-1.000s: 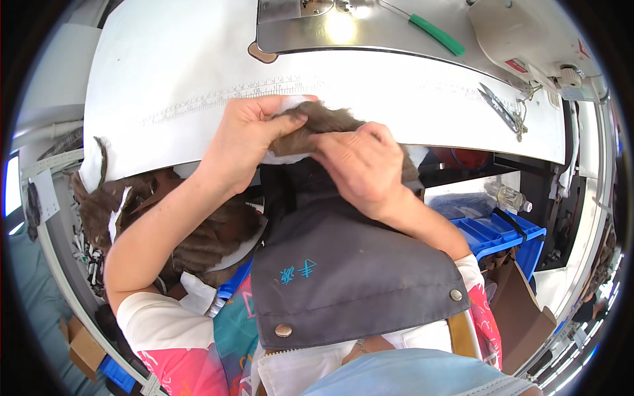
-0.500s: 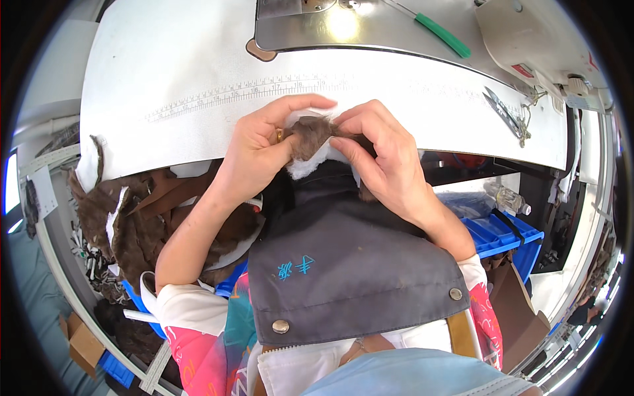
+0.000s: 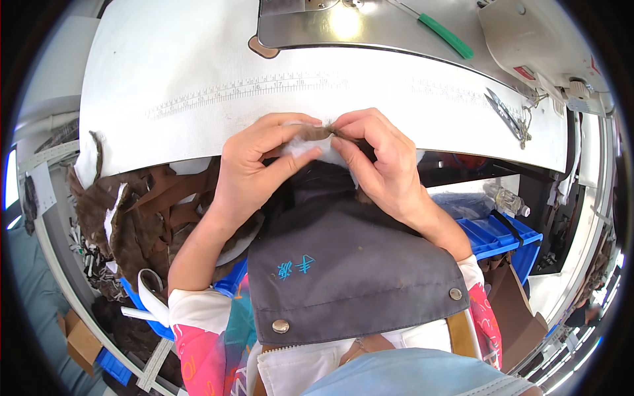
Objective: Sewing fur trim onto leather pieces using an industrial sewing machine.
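Note:
Between my two hands, just over the front edge of the white table, is a piece of brown fur fabric (image 3: 316, 134) with a white backing. My left hand (image 3: 261, 155) grips its left part, thumb on the white side and fingers along the upper edge. The thumb and forefinger of my right hand (image 3: 380, 155) pinch the edge close to the middle. Part of the fabric is hidden behind my right palm. A dark grey apron lies below the hands.
The white table (image 3: 198, 72) carries a printed ruler scale. Beyond stands a sewing machine (image 3: 555, 46), with a green-handled tool (image 3: 446, 36) on its metal bed and small scissors (image 3: 505, 113) to the right. Brown fur pieces (image 3: 142, 221) heap at left; a blue crate (image 3: 502, 234) sits at right.
My left hand has shifted its hold on the fabric, its thumb now on the white backing. The fabric's edge is straighter between the hands, while my right hand stays nearly in place.

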Action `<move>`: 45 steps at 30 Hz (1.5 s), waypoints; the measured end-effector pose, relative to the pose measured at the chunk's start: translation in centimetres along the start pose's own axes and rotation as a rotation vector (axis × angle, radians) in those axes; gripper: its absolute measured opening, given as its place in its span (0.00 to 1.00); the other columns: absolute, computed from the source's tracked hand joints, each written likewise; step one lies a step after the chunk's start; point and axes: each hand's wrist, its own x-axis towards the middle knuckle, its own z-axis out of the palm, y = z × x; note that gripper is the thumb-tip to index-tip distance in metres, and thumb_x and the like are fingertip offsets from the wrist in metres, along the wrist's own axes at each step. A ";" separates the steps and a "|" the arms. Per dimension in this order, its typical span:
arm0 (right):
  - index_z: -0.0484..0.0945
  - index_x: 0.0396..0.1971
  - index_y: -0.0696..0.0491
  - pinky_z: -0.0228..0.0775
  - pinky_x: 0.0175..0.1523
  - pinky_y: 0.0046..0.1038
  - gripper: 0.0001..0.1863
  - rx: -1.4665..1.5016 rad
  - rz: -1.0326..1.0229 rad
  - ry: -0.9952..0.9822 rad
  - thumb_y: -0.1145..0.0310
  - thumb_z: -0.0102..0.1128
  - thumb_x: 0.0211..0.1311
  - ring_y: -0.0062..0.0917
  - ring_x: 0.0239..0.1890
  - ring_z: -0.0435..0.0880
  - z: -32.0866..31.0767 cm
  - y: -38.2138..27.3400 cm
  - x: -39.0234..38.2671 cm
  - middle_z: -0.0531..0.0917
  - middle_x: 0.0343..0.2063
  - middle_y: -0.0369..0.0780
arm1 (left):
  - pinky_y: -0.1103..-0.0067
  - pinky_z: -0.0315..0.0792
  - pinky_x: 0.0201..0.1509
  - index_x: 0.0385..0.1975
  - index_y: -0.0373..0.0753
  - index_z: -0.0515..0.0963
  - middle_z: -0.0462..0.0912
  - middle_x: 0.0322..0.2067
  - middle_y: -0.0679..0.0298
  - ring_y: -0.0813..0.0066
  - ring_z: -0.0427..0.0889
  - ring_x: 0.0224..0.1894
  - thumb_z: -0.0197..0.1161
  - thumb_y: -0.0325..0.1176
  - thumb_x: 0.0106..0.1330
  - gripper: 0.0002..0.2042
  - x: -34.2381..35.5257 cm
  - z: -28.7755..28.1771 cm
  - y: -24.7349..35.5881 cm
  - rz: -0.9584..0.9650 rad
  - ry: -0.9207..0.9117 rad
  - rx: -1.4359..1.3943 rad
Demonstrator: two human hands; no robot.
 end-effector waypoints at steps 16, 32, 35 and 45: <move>0.71 0.26 0.58 0.68 0.32 0.31 0.10 0.025 -0.010 -0.122 0.83 0.63 0.46 0.36 0.28 0.76 0.2 0.1 -0.1 0.75 0.28 0.42 | 0.84 0.71 0.38 0.33 0.34 0.79 0.78 0.45 0.64 0.83 0.77 0.39 0.64 0.23 0.58 0.05 0.9 -1.1 0.2 0.203 -0.139 0.312; 0.74 0.24 0.58 0.69 0.31 0.25 0.09 0.107 0.041 -0.065 0.83 0.66 0.45 0.29 0.28 0.78 0.1 -0.1 -0.1 0.77 0.29 0.41 | 0.86 0.72 0.38 0.33 0.30 0.81 0.81 0.36 0.62 0.84 0.77 0.36 0.66 0.19 0.57 0.06 -0.5 -0.2 -1.4 -0.079 0.073 -0.221; 0.74 0.24 0.58 0.69 0.32 0.24 0.09 0.155 0.107 -0.075 0.83 0.66 0.46 0.27 0.28 0.78 -0.2 -0.3 0.0 0.77 0.29 0.40 | 0.85 0.74 0.40 0.31 0.30 0.78 0.82 0.35 0.60 0.82 0.79 0.36 0.65 0.18 0.56 0.04 -0.4 0.1 -1.5 -0.055 0.116 -0.344; 0.74 0.23 0.58 0.69 0.34 0.23 0.08 0.164 0.117 -0.065 0.82 0.66 0.47 0.25 0.30 0.78 -0.9 -0.6 -0.2 0.78 0.28 0.40 | 0.84 0.76 0.41 0.27 0.32 0.73 0.84 0.34 0.56 0.80 0.81 0.37 0.64 0.17 0.57 0.06 -0.5 0.6 -1.3 0.049 0.124 -0.347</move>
